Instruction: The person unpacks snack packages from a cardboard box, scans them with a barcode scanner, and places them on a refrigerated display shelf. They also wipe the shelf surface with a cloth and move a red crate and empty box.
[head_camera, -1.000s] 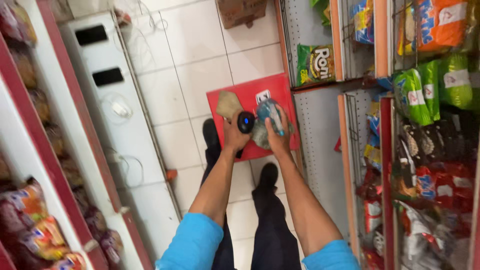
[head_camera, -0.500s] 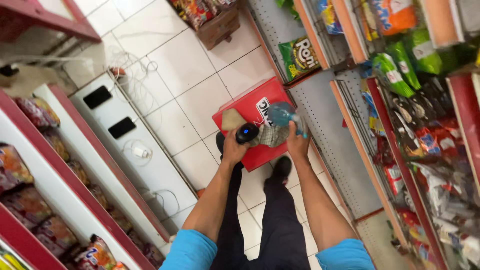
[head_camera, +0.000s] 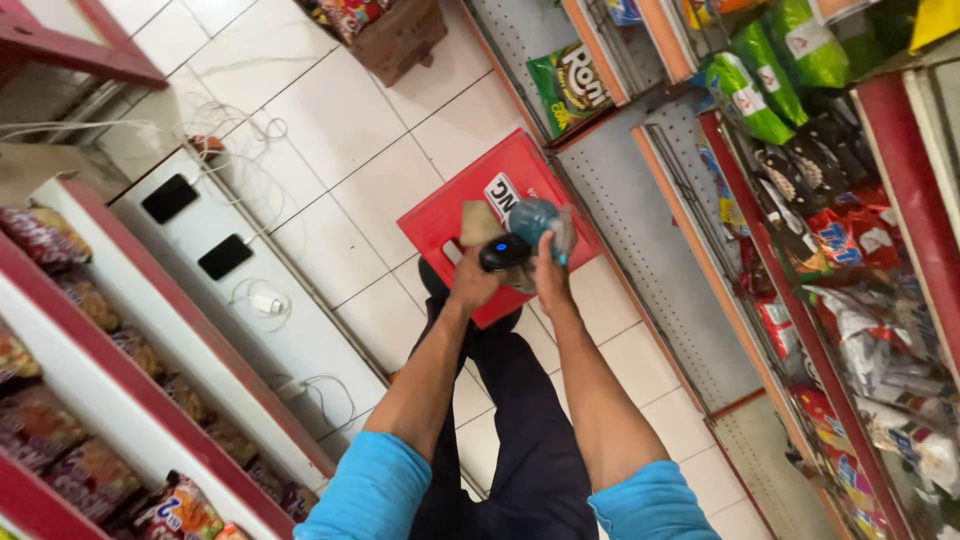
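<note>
Between two rows of shop shelves, a person stands on a white tiled floor (head_camera: 330, 150) and holds both hands out in front of the body, above a red crate (head_camera: 455, 225) that lies on the floor. The left hand (head_camera: 474, 283) holds a black scanner (head_camera: 503, 251) with a small blue light on it; its fingers are closed around the handle. The right hand (head_camera: 549, 275) holds a packet (head_camera: 538, 222) of clear, bluish plastic, and its fingers are clamped on the lower part of it. The scanner and the packet are just beside each other, almost touching, and a piece of brown cardboard (head_camera: 480, 222) shows right behind them. Both arms are bare up to light blue sleeves (head_camera: 372, 490). Dark trousers and one black shoe (head_camera: 432, 275) are visible below the hands, close to the crate. On the right side, a shelf (head_camera: 850, 260) carries many green and red snack bags. On the left side, a white cabinet (head_camera: 240, 290) with loose cables stands near a red-edged rack of more snacks.
</note>
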